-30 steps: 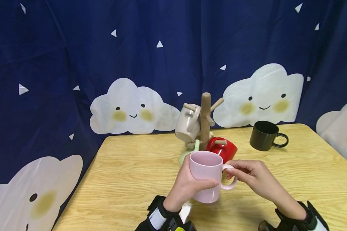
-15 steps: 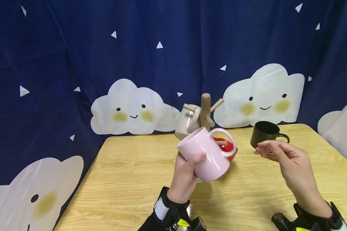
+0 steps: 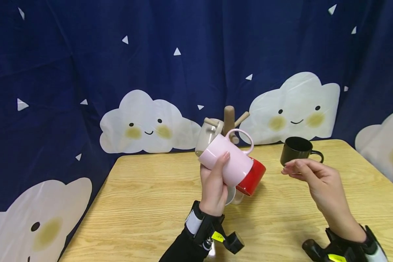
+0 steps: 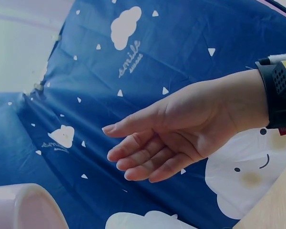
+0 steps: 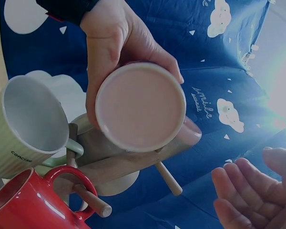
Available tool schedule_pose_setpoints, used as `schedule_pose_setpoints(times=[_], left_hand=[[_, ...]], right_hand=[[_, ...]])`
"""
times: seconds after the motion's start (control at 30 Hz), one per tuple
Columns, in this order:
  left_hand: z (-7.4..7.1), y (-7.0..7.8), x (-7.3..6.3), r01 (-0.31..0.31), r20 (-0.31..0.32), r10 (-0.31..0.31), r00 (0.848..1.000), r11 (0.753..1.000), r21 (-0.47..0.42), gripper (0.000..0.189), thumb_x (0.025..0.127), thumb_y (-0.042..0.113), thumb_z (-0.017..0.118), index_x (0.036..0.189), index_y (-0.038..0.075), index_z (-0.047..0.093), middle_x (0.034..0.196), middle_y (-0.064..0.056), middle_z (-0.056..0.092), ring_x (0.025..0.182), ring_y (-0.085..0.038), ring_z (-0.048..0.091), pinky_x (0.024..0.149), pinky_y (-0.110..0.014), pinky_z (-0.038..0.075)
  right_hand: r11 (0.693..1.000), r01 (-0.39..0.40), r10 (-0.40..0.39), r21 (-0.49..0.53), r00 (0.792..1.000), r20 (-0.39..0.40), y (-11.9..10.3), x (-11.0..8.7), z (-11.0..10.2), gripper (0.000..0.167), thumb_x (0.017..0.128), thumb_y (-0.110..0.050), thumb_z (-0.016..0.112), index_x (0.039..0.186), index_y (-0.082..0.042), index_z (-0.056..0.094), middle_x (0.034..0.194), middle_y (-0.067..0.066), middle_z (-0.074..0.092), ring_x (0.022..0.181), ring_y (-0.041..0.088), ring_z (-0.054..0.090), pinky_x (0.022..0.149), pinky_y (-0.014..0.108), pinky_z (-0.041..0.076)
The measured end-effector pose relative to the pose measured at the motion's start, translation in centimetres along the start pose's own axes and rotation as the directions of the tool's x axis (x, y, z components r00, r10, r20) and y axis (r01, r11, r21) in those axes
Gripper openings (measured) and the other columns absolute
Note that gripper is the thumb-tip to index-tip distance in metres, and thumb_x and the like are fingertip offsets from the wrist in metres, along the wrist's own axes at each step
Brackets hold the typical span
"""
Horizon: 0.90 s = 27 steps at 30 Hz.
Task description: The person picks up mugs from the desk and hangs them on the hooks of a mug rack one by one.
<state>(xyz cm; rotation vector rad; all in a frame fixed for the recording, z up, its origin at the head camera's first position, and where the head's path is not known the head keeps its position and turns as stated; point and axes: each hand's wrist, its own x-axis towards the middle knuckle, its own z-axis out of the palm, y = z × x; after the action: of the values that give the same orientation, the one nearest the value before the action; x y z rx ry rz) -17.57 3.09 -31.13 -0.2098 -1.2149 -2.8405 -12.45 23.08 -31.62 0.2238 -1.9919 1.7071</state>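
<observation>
My left hand (image 3: 213, 185) grips a pink mug (image 3: 227, 160) round its body, thumb across the side. The mug is tilted, its handle up toward the wooden mug tree (image 3: 229, 118) and overlapping it in the head view. In the right wrist view, the round pink base of the mug faces the camera. My right hand (image 3: 319, 182) hovers in the air to the right, fingers loosely bent, holding nothing. A cream mug (image 3: 205, 136) hangs on an upper left peg. Lower down hangs a red mug (image 3: 253, 178), partly hidden by the pink one.
A pale green mug (image 5: 35, 121) with lettering shows beside the red one in the right wrist view; a bare peg (image 5: 169, 179) juts out nearby. On the wooden table (image 3: 150, 189), a black mug (image 3: 296, 149) stands behind my right hand. A blue curtain (image 3: 170, 25) closes off the back.
My right hand has let go of the pink mug's handle and moved right. The left hand has tilted the mug and carried it up and forward, close to the mug tree.
</observation>
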Motion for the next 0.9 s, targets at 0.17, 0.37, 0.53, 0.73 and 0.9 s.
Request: schedule_pose_setpoints(times=[0.17, 0.37, 0.53, 0.73, 0.9], left_hand=[[0.2, -0.5, 0.5, -0.035, -0.034, 0.035, 0.999, 0.999, 0.001, 0.060, 0.079, 0.007, 0.065, 0.128, 0.011, 0.032, 0.123, -0.010, 0.048, 0.111, -0.026, 0.051, 0.095, -0.043, 0.044], [0.2, -1.0, 0.8, -0.038, -0.119, 0.043, 0.992, 0.998, 0.049, 0.068, 0.077, 0.009, 0.069, 0.130, 0.012, 0.027, 0.125, -0.010, 0.045, 0.114, -0.027, 0.047, 0.095, -0.043, 0.044], [-0.1, -1.2, 1.1, -0.030, -0.187, 0.051, 0.981, 0.993, 0.113, 0.071, 0.075, 0.014, 0.072, 0.130, 0.011, 0.027, 0.124, -0.010, 0.045, 0.112, -0.026, 0.048, 0.092, -0.043, 0.046], [-0.4, -0.9, 1.3, -0.068, -0.167, 0.099, 0.981, 0.980, 0.185, 0.071, 0.073, 0.012, 0.073, 0.129, 0.012, 0.030, 0.123, -0.009, 0.047, 0.110, -0.025, 0.048, 0.091, -0.041, 0.046], [-0.7, -1.1, 1.3, -0.092, -0.150, 0.131, 0.980, 0.966, 0.242, 0.075, 0.070, 0.009, 0.075, 0.130, 0.013, 0.030, 0.124, -0.009, 0.047, 0.110, -0.024, 0.048, 0.093, -0.041, 0.043]], right_hand=[[1.000, 0.001, -0.001, -0.017, 1.000, 0.009, 0.0, 0.1, 0.2, 0.018, 0.093, -0.008, 0.051, 0.094, 0.002, 0.066, 0.083, -0.008, 0.071, 0.076, 0.005, 0.067, 0.070, 0.014, 0.052], [0.999, 0.011, -0.010, -0.032, 1.000, 0.029, 0.0, 0.3, 0.4, 0.019, 0.094, -0.008, 0.050, 0.094, 0.003, 0.066, 0.083, -0.009, 0.070, 0.075, 0.005, 0.067, 0.070, 0.014, 0.052], [1.000, 0.010, -0.009, -0.013, 0.999, 0.041, 0.2, 0.2, 0.4, 0.019, 0.094, -0.007, 0.050, 0.093, 0.005, 0.065, 0.082, -0.008, 0.070, 0.075, 0.005, 0.067, 0.070, 0.015, 0.052], [0.992, -0.008, 0.016, -0.129, 0.998, 0.059, 0.3, 0.1, 0.4, 0.022, 0.095, -0.012, 0.049, 0.094, 0.002, 0.065, 0.083, -0.012, 0.069, 0.076, 0.003, 0.067, 0.069, 0.014, 0.052], [0.987, -0.019, 0.030, -0.158, 0.997, 0.067, 0.4, 0.1, 0.3, 0.022, 0.095, -0.013, 0.049, 0.095, 0.001, 0.065, 0.083, -0.014, 0.069, 0.076, 0.002, 0.067, 0.069, 0.014, 0.052]])
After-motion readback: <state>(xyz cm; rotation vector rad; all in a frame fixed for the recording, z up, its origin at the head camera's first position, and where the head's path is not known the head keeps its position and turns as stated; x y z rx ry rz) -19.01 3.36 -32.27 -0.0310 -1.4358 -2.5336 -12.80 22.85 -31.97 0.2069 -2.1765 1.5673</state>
